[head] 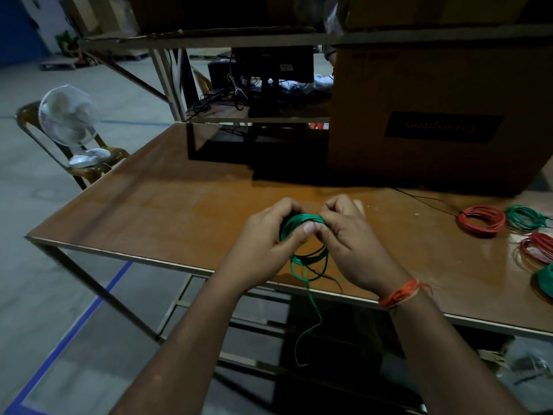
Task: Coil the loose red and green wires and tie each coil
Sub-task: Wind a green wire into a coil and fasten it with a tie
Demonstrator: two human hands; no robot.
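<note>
Both hands hold one green coil (302, 235) above the table (179, 211) edge | left hand (269, 238) grip: curled around it | right hand (347, 232) grip: pinching its top | loose green end (311, 322) hangs below the grip

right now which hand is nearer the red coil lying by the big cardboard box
Right. The right hand grips the green coil on the side facing the red coil; the left hand holds the coil's far side, farther away.

three green coils (302, 235), two red coils (481, 220)
</note>
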